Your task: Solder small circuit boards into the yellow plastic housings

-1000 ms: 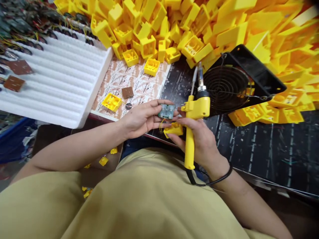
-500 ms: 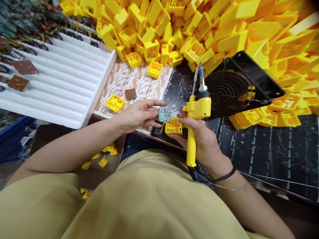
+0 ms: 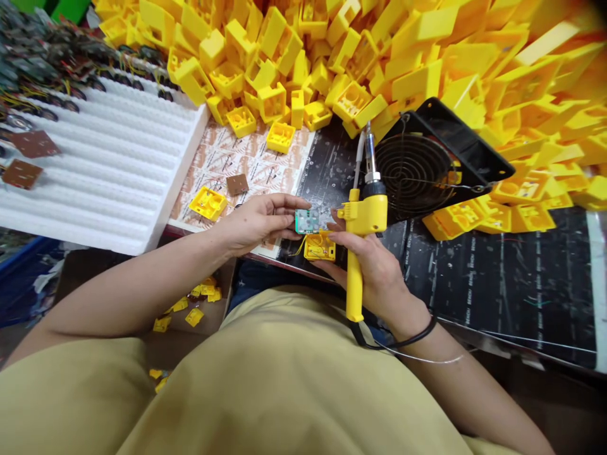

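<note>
A left hand [image 3: 256,221] pinches a small green circuit board [image 3: 307,221] between thumb and fingers, holding it by its edges in mid-air so that its face stays open and steady. A right hand [image 3: 377,284] closes firmly around the upright handle of a yellow soldering iron [image 3: 367,212], its metal tip [image 3: 369,151] pointing up, well away from the fingers and the board. Just below the board, beside the right hand's fingertips, sits a yellow plastic housing [image 3: 319,248]; whether it is held or only resting cannot be told. A thin yellow wire [image 3: 300,248] trails from it toward the left hand. Under the forearms, small yellow pieces [image 3: 194,317] lie in a cardboard box [image 3: 226,284]. On the surface ahead, a patterned paper sheet [image 3: 246,161] carries a brown square board [image 3: 237,184] and another yellow housing [image 3: 207,203], beside a white foam tray [image 3: 109,189] lined with rows of parts. Behind them, a black-framed fan [image 3: 412,177] stands against a heaped pile of yellow housings [image 3: 284,63].
</note>
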{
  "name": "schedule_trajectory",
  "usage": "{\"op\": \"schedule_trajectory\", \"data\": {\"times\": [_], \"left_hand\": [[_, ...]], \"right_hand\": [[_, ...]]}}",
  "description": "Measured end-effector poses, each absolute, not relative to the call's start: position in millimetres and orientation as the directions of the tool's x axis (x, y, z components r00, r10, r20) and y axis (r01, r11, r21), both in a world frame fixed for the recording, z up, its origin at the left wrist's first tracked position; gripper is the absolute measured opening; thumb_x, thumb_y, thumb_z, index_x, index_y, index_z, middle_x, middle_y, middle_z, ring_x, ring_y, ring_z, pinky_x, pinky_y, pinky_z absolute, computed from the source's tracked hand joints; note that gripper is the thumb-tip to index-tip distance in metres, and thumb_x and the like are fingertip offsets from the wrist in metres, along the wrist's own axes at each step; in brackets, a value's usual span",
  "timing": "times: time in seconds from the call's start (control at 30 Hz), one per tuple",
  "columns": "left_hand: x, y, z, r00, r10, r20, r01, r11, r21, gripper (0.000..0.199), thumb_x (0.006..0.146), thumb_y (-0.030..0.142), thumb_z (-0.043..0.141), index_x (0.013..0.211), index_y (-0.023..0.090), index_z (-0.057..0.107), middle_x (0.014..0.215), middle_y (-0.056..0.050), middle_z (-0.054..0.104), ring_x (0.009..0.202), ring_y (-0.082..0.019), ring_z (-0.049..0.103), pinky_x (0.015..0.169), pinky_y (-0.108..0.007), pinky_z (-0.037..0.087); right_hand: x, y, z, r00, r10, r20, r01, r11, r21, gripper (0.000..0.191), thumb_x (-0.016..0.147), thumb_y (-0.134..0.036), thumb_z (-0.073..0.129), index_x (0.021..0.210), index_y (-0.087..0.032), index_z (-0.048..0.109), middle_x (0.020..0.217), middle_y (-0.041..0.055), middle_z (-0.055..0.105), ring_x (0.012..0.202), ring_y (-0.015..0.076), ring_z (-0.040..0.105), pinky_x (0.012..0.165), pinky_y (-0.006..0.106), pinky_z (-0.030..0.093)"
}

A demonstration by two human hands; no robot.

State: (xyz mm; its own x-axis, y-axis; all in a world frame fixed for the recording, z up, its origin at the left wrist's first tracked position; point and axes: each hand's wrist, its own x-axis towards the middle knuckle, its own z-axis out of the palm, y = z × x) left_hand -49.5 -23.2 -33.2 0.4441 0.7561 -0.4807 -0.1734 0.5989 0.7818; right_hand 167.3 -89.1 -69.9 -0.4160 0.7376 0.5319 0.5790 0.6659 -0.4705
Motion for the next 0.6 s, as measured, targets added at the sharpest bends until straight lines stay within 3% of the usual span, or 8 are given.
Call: {"op": "schedule_trajectory", "data": {"times": [0.3, 0.6], "left_hand": [[-41.9, -22.9, -25.3, 0.388, 0.753, -0.532, -0.178, 0.627, 0.758, 0.028, 0.073, -0.007, 0.051, 0.09, 0.01, 0.067, 0.079, -0.001, 0.07, 0.064, -0.007, 0.066, 0.06, -0.017, 0.056], [-44.1, -23.8, -25.4, 0.375, 0.768, -0.52, -0.146, 0.602, 0.785, 0.025, 0.072, -0.002, 0.054, 0.091, 0.011, 0.065, 0.082, -0.002, 0.069, 0.069, -0.009, 0.067, 0.066, -0.02, 0.056]], "right_hand": [[167.1, -90.4, -72.0, -0.397, 0.74, 0.543, 0.572, 0.662, -0.485, 0.051, 0.084, -0.024, 0.073, 0.128, -0.023, 0.047, 0.115, 0.011, 0.064, 0.114, 0.0274, 0.063, 0.095, 0.044, 0.057], [167.6, -91.7, -75.2, -0.401, 0.753, 0.521, 0.578, 0.649, -0.494, 0.055, 0.085, -0.024, 0.071, 0.133, -0.024, 0.044, 0.105, 0.0091, 0.066, 0.114, 0.0285, 0.063, 0.094, 0.045, 0.057]]}}
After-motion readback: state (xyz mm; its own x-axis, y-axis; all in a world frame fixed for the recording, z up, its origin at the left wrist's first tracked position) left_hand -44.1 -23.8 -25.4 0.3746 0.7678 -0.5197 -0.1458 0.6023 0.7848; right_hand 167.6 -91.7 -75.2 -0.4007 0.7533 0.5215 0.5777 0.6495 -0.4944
